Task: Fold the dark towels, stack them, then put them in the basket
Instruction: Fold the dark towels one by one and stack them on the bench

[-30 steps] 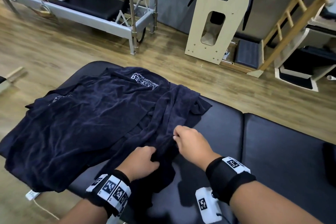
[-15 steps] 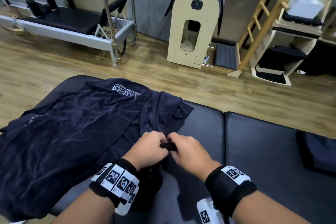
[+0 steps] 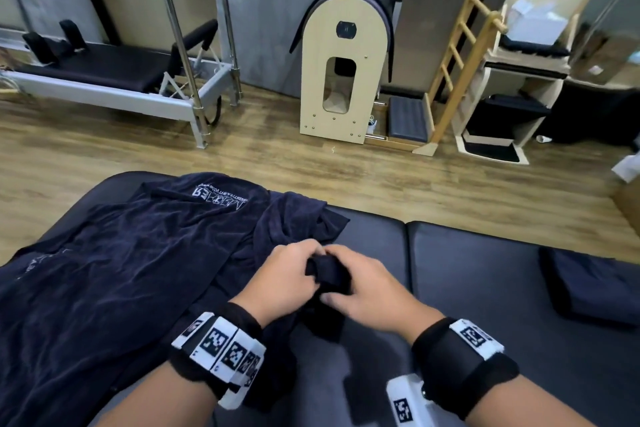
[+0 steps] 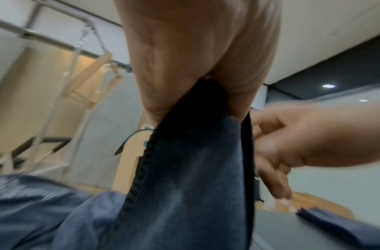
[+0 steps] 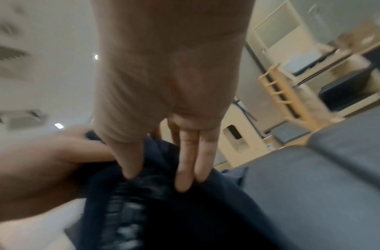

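Observation:
Several dark navy towels (image 3: 114, 274) lie spread and rumpled over the left half of a black padded table (image 3: 485, 253); the top one bears white lettering. Just right of the pile, both hands meet on a bunched edge of one towel (image 3: 327, 274). My left hand (image 3: 311, 263) grips that edge in curled fingers; the left wrist view shows the hem (image 4: 191, 152) hanging from its fist (image 4: 197, 88). My right hand (image 3: 341, 284) pinches the same towel (image 5: 163, 194) between thumb and fingers (image 5: 185, 177). No basket is in view.
A folded dark towel (image 3: 588, 288) lies on the table's right section. Beyond the table's far edge is wooden floor with a reformer frame (image 3: 114, 80) at back left, a wooden barrel unit (image 3: 343, 73) in the middle and a ladder (image 3: 457, 62) with shelves at back right.
The hands have closed together on the towel's edge and raised it into a bunch. The head view has tilted up and right, so the folded towel at the right now shows.

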